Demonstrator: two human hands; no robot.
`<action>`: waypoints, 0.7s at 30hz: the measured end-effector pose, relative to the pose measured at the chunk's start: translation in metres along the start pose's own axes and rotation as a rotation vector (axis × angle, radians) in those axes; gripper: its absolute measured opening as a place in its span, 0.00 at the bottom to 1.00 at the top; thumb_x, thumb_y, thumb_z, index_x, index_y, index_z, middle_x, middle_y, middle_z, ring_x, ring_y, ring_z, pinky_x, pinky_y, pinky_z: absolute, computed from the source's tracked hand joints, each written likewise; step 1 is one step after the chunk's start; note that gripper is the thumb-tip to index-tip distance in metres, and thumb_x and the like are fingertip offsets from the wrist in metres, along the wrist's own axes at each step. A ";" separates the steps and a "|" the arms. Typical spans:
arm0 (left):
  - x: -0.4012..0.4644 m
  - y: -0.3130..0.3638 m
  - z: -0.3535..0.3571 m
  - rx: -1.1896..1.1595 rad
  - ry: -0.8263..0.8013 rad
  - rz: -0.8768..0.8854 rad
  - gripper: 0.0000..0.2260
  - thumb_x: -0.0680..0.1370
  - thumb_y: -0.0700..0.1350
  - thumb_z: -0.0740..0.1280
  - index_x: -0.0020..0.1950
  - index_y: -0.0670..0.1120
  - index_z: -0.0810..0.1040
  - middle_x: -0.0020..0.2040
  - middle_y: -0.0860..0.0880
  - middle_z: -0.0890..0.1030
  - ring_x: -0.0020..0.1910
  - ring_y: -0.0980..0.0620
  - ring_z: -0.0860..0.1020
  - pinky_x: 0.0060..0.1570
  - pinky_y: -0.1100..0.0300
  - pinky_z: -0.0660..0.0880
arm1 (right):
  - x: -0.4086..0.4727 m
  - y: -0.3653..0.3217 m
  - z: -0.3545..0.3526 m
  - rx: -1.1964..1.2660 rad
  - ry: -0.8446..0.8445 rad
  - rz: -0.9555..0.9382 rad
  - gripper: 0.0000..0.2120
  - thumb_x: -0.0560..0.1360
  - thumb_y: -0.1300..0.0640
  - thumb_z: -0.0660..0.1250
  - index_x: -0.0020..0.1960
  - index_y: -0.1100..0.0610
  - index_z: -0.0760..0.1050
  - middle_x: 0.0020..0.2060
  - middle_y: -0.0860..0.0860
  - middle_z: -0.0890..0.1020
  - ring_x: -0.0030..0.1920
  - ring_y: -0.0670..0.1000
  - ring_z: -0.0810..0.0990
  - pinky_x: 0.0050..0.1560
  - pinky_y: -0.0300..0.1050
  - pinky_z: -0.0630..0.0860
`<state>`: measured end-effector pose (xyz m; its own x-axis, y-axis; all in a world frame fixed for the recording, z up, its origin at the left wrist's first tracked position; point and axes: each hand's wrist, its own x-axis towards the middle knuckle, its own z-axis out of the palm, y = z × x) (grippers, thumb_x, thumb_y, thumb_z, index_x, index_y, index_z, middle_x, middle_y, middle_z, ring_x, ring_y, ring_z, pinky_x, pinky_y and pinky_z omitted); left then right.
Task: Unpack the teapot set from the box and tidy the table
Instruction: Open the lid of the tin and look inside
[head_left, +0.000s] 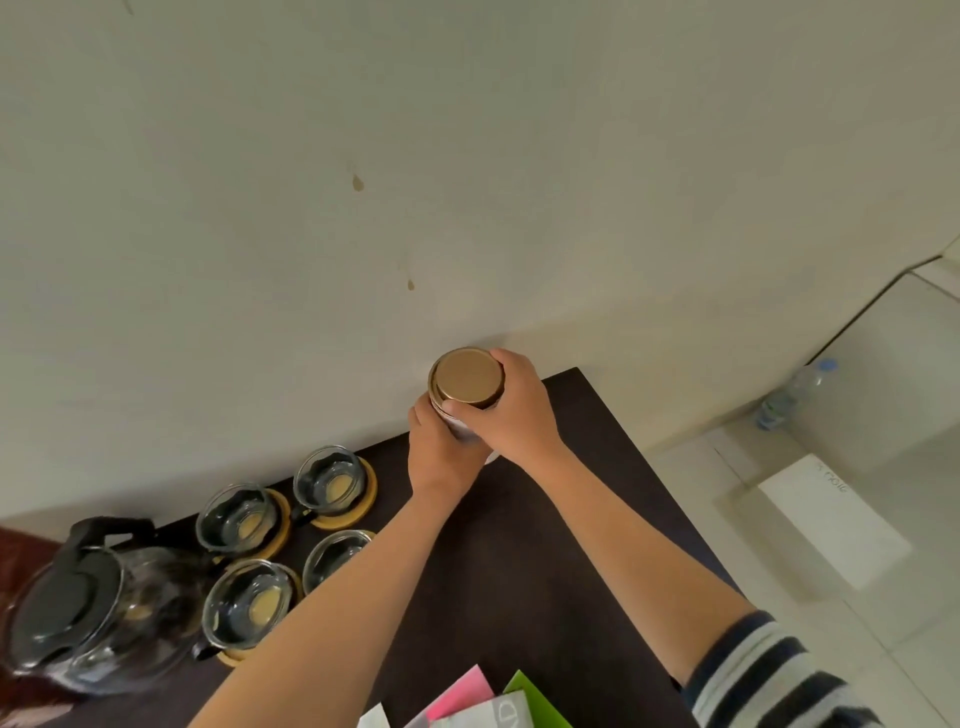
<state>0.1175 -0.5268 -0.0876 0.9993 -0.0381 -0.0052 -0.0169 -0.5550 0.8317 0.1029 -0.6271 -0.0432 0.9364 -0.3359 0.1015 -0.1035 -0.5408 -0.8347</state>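
A cylindrical tin with a gold lid (467, 378) stands at the far edge of the dark table (545, 571), close to the wall. My left hand (439, 447) wraps round the tin's body from the left. My right hand (511, 405) grips its upper part just under the lid from the right. A glass teapot with a black lid and handle (88, 608) sits at the table's left end. Beside it, several glass cups (328, 480) rest on round wooden coasters (363, 512).
The box's green and pink flaps (498, 699) show at the bottom edge. The pale wall (415, 182) rises right behind the table. On the tiled floor to the right lie a plastic water bottle (795, 395) and a white sheet (831, 519).
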 end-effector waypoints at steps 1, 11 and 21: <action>-0.001 0.000 -0.003 -0.003 0.002 0.005 0.37 0.64 0.51 0.78 0.68 0.45 0.64 0.62 0.47 0.71 0.55 0.54 0.73 0.47 0.62 0.69 | -0.001 -0.002 -0.003 0.039 0.011 0.009 0.37 0.64 0.45 0.78 0.67 0.53 0.68 0.61 0.47 0.74 0.61 0.45 0.72 0.60 0.36 0.70; -0.002 -0.028 -0.059 0.036 -0.015 0.039 0.43 0.59 0.61 0.79 0.67 0.47 0.66 0.60 0.51 0.75 0.57 0.53 0.74 0.49 0.62 0.72 | -0.086 0.022 -0.005 0.117 0.076 0.084 0.37 0.63 0.53 0.79 0.67 0.52 0.66 0.57 0.42 0.71 0.55 0.37 0.71 0.52 0.22 0.66; 0.000 -0.041 -0.069 0.171 -0.030 0.026 0.43 0.60 0.59 0.78 0.68 0.48 0.63 0.62 0.49 0.74 0.63 0.47 0.70 0.58 0.49 0.75 | -0.141 0.053 0.056 -0.186 -0.147 0.183 0.42 0.67 0.46 0.76 0.74 0.55 0.60 0.70 0.49 0.67 0.69 0.48 0.68 0.60 0.38 0.71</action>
<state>0.1202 -0.4463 -0.0834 0.9970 -0.0774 -0.0037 -0.0506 -0.6868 0.7251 -0.0161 -0.5652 -0.1324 0.9338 -0.3327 -0.1320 -0.3217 -0.6185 -0.7170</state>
